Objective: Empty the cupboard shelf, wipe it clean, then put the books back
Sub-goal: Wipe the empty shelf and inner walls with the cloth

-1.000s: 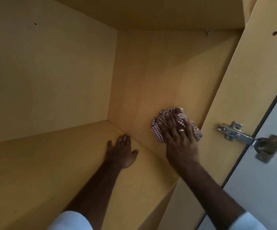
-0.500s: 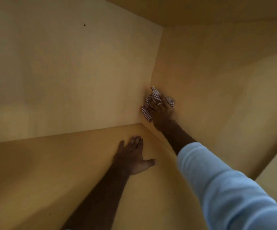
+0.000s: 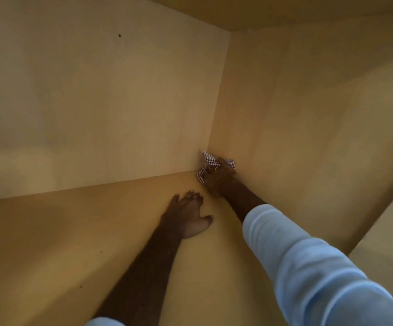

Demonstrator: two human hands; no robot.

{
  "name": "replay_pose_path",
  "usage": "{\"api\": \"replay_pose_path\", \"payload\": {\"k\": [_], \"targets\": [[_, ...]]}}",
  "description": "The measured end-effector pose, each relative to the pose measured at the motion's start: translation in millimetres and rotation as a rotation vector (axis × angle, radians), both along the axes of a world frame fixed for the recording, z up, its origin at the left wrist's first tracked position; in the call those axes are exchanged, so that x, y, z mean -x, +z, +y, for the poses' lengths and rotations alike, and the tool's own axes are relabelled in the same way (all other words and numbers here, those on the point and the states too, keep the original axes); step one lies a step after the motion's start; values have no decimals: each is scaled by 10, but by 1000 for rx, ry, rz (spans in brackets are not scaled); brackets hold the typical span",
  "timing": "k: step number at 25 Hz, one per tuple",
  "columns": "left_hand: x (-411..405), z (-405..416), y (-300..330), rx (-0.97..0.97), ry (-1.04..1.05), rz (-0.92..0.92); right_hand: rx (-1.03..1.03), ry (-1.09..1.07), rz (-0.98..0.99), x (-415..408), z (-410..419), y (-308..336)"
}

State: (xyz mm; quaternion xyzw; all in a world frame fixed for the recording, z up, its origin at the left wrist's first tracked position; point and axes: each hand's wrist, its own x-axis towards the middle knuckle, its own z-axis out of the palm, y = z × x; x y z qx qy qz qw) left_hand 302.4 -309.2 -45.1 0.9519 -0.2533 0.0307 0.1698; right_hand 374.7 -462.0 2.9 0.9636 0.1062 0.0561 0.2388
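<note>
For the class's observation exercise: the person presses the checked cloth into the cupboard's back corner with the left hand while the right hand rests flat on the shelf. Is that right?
Not quite: the hands are swapped. The head view shows the right hand pressing the checked cloth into the back corner, while the left hand rests on the shelf.

Right hand (image 3: pixel 220 178) in the back right corner of the cupboard, pressing a checked cloth (image 3: pixel 210 161) where back wall (image 3: pixel 108 102), right wall (image 3: pixel 308 125) and shelf (image 3: pixel 61 231) meet. Fingers bunched on cloth. Left hand (image 3: pixel 187 214) flat on shelf just beside it, fingers spread. Light blue sleeve (image 3: pixel 308 267) on right arm.
</note>
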Motion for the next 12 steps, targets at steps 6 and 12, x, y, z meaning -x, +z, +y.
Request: {"api": "replay_pose_path", "payload": {"k": [6, 12], "targets": [[130, 3, 96, -55, -13, -17, -126, -67, 36, 972, -287, -153], [297, 62, 75, -89, -37, 9, -211, -273, 46, 2226, -559, -261]]}}
